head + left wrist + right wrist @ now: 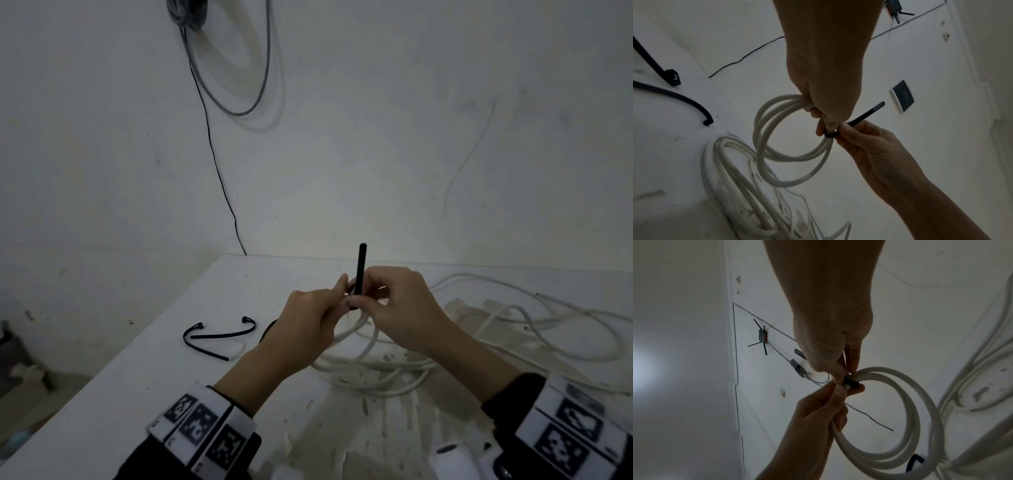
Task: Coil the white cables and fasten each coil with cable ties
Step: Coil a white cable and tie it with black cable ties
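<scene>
A small coil of white cable [789, 146] hangs from my left hand [818, 113], whose fingers grip the bundled strands at the top. A black cable tie [361, 267] is looped round that bundle, its loop [830, 134] showing below the fingers and its free tail pointing up. My right hand [359, 301] pinches the tie right at the loop. In the right wrist view my right hand [846, 369] and left hand [838, 391] meet at the tie's head [852, 382] on the white coil [910, 418].
Two spare black cable ties [219, 337] lie on the white table [154, 394] to the left of my hands. A loose heap of white cables [479, 329] sprawls over the right side. Grey cable [239, 85] and a thin black wire [219, 171] hang on the wall behind.
</scene>
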Demonstrator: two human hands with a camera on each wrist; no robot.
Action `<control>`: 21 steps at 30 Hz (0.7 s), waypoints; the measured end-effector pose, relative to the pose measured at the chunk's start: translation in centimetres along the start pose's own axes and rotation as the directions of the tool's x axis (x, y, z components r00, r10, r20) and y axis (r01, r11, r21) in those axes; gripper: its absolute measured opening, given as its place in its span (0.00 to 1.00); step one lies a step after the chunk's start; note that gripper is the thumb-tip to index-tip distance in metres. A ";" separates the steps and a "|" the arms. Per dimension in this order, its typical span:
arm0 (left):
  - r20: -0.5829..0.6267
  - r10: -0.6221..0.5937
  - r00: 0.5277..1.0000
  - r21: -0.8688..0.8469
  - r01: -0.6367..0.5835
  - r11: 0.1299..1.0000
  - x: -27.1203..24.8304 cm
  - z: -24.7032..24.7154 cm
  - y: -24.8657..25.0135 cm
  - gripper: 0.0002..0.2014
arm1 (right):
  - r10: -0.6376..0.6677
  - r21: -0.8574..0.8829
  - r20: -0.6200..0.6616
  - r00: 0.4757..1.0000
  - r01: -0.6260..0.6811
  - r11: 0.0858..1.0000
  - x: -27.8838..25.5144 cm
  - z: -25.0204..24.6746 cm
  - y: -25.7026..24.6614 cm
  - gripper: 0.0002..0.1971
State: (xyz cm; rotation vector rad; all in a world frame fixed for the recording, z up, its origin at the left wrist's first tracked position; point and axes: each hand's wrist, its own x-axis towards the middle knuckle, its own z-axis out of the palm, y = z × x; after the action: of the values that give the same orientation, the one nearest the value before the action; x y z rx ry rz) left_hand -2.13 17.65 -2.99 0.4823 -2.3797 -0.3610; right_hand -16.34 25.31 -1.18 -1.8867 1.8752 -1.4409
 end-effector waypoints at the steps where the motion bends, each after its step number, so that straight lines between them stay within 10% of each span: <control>1: 0.011 -0.064 0.998 -0.039 0.065 0.997 0.0 0.0 0.1 0.19 | -0.048 -0.020 -0.006 0.999 0.048 0.999 -0.1 0.0 0.0 0.07; 6: 0.147 -0.261 0.954 -0.286 0.293 0.912 0.5 -0.7 -0.2 0.14 | -0.243 -0.044 -0.071 0.967 0.241 0.970 -0.7 0.1 0.3 0.06; 12: 0.264 -0.355 0.897 -0.699 0.431 0.570 0.3 -1.4 1.2 0.14 | -0.223 0.161 -0.179 0.958 0.252 0.954 -0.7 0.3 0.0 0.06; 21: 0.114 -0.433 0.894 -0.660 0.394 0.639 0.2 -0.4 1.5 0.10 | -0.012 0.324 -0.076 0.997 0.036 0.945 -0.5 -0.1 -0.4 0.05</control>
State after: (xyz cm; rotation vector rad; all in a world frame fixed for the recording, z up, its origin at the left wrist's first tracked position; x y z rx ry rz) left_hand -2.40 18.86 -1.98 0.6674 -1.8653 -1.3478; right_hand -16.04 25.85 -1.13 -1.7244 1.5275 -1.7247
